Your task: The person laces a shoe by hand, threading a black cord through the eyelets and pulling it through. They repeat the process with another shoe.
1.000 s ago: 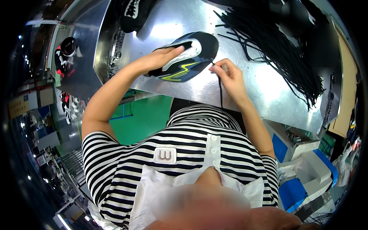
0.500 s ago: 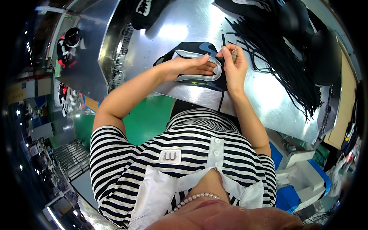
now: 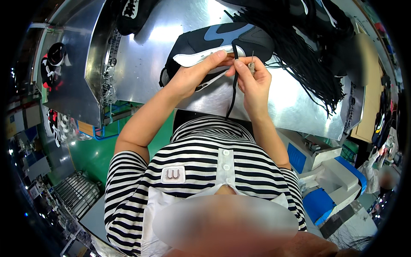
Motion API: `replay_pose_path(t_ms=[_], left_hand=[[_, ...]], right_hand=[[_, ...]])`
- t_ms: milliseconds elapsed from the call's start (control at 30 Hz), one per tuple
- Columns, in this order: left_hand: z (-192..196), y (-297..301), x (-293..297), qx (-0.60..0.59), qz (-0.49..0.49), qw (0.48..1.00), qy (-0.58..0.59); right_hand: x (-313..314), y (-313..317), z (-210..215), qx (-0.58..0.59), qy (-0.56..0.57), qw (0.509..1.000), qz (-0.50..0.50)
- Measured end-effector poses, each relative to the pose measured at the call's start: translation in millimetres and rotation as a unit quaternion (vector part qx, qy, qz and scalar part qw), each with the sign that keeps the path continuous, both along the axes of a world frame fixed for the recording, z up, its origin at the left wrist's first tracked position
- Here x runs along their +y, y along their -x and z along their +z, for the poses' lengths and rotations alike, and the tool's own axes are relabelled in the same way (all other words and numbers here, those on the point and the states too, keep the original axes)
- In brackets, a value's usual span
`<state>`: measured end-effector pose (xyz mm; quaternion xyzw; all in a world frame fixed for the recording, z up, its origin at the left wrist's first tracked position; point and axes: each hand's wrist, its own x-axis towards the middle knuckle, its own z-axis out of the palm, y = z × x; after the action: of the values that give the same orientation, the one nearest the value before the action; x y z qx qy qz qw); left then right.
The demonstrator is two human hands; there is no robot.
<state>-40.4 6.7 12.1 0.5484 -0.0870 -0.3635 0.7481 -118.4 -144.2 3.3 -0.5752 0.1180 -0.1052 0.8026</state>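
Observation:
A black shoe upper (image 3: 195, 42) with blue curved markings lies tilted on its side on the metal table. My left hand (image 3: 195, 76) is closed on its white-lined opening edge, thumb on top and fingers inside the opening, partly hidden. My right hand (image 3: 255, 85) pinches a black shoelace (image 3: 233, 92) beside the front end of that opening. One length of lace crosses the white lining, while the other hangs toward my lap. The same right hand also keeps a small awl-like tool (image 3: 251, 67), with a pale handle and thin metal point, tucked between its fingers.
A thick bundle of black laces (image 3: 304, 73) spreads over the metal table (image 3: 295, 113) on the right. Another black shoe (image 3: 130, 17) stands at the far left. Beyond the table's left side is a metal panel (image 3: 72, 73); dark shoes sit at the far right.
The shoe upper has rolled so that its blue-marked side faces up. My left hand has gone from lying in the opening to gripping its edge. My right hand has brought the lace against the edge.

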Motion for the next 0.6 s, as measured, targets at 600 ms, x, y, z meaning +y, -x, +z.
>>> replay_pose_path(t_ms=[600], left_hand=[[3,13,-5,-0.153,0.092,0.980,-0.088]], right_hand=[[-14,10,11,-0.012,0.285,0.958,0.012]])
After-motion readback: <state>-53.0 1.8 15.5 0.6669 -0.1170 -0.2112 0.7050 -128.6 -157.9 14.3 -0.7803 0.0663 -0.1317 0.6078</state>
